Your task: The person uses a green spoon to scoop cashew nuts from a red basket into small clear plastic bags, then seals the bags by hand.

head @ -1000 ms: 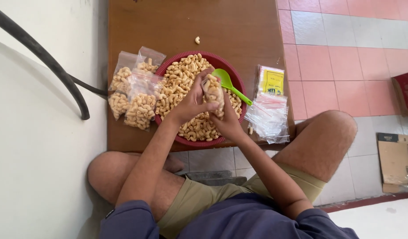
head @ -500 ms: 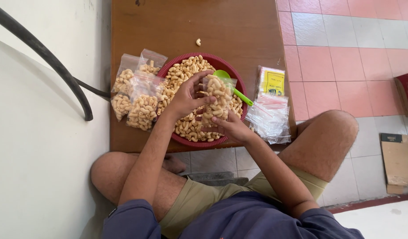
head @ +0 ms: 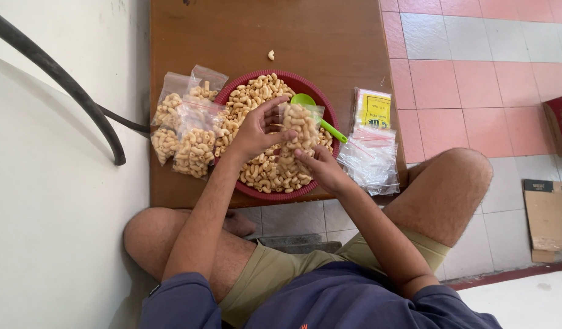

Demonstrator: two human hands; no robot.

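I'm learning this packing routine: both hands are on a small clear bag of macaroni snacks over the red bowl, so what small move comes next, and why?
Probably press the bag's top shut: it looks full, the left hand pinches its upper edge, the right hand supports it from below, and filled bags already lie beside the red bowl.

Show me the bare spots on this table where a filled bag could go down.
Widest bare wood lies beyond the red bowl, with only one loose piece there. The near edge is a thin strip. Filled bags crowd the bowl's left; empty bags crowd its right.
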